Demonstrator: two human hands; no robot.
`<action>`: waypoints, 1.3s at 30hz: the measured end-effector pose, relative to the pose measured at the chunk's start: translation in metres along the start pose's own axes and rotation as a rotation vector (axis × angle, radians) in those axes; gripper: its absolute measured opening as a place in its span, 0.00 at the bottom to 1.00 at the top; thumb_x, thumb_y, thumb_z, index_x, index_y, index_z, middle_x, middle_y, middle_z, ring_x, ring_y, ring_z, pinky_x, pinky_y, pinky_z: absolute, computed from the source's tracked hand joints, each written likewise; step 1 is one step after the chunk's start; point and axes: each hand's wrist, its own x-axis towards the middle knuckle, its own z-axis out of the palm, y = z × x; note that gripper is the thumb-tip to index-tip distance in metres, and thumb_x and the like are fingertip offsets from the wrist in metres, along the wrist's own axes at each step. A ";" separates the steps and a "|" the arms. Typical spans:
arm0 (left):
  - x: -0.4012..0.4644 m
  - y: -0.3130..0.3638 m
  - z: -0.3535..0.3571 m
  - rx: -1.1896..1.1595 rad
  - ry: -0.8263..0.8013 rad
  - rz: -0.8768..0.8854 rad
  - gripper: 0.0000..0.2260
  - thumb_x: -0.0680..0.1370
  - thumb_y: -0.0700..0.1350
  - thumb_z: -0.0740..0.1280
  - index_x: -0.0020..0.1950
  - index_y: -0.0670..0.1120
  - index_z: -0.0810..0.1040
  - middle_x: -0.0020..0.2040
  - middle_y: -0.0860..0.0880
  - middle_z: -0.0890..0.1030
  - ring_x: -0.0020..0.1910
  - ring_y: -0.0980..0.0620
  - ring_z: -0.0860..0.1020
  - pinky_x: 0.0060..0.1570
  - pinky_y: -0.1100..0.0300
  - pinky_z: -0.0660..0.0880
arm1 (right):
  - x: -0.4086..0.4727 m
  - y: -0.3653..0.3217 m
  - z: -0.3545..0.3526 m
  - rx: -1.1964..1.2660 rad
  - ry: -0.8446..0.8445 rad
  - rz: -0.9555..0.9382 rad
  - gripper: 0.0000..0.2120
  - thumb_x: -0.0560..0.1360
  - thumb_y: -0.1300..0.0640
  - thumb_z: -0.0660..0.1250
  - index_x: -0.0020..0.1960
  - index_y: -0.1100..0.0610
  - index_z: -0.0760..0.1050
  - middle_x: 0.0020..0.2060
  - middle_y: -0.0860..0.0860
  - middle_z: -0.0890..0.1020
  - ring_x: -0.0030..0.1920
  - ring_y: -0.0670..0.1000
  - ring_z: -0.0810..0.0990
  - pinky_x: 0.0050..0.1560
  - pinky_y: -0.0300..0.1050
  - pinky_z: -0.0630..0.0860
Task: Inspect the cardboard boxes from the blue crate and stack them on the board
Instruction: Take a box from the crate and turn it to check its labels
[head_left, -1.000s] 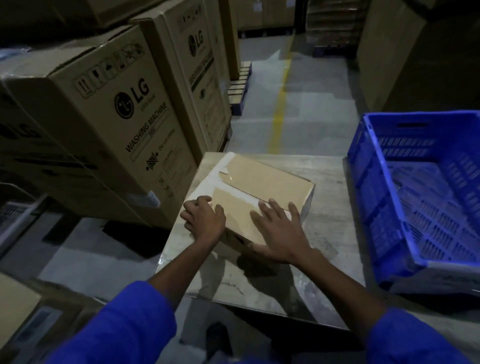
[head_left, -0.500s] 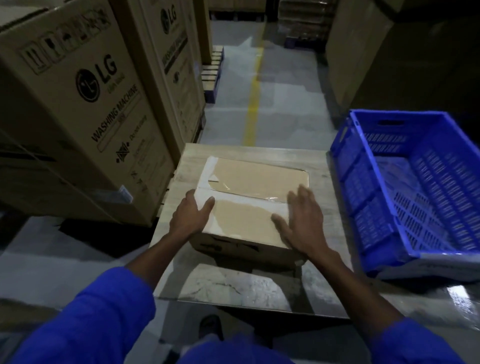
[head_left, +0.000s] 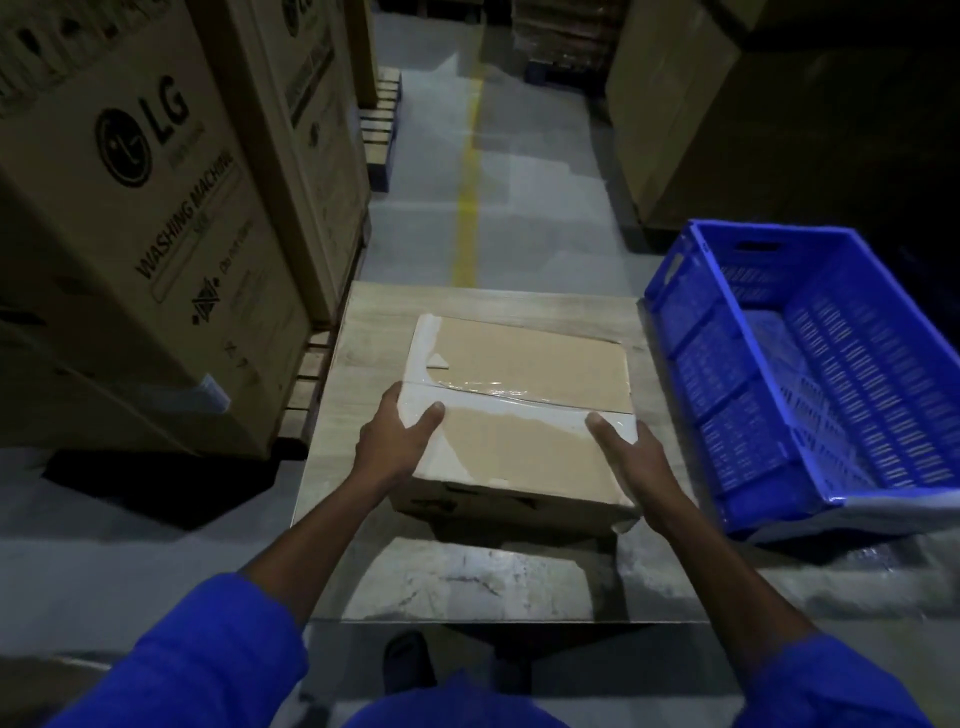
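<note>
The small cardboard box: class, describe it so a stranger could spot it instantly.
Find the pale wooden board on the floor, left of the blue crate. The small cardboard box sits on it, gripped by both hands. Unlike the tall printed cartons nearby, it is low, plain and sealed with clear tape.

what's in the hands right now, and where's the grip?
The cardboard box on the board: left hand on its left edge, right hand on its right edge.

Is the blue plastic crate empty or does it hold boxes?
Empty as far as visible: the blue plastic crate shows only bare slotted floor and walls; its right end is cropped.
</note>
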 end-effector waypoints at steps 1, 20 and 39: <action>-0.001 0.000 0.000 -0.016 0.003 0.005 0.32 0.75 0.69 0.67 0.75 0.57 0.67 0.61 0.52 0.81 0.59 0.45 0.79 0.61 0.45 0.77 | -0.003 -0.004 0.000 0.004 -0.004 0.003 0.42 0.61 0.20 0.68 0.67 0.44 0.71 0.61 0.50 0.82 0.59 0.53 0.83 0.62 0.60 0.80; -0.018 0.007 -0.011 -0.085 -0.006 0.098 0.24 0.79 0.63 0.67 0.73 0.56 0.72 0.61 0.53 0.81 0.59 0.49 0.80 0.57 0.51 0.78 | -0.015 -0.013 -0.007 -0.152 0.043 -0.137 0.24 0.69 0.22 0.67 0.54 0.38 0.75 0.53 0.45 0.84 0.55 0.51 0.84 0.59 0.58 0.81; 0.012 0.038 -0.053 -0.595 0.028 -0.192 0.37 0.78 0.75 0.45 0.74 0.54 0.72 0.67 0.53 0.75 0.66 0.48 0.73 0.72 0.36 0.64 | -0.003 -0.048 -0.010 0.315 -0.019 0.038 0.21 0.85 0.39 0.54 0.63 0.49 0.79 0.57 0.51 0.84 0.58 0.52 0.82 0.54 0.53 0.79</action>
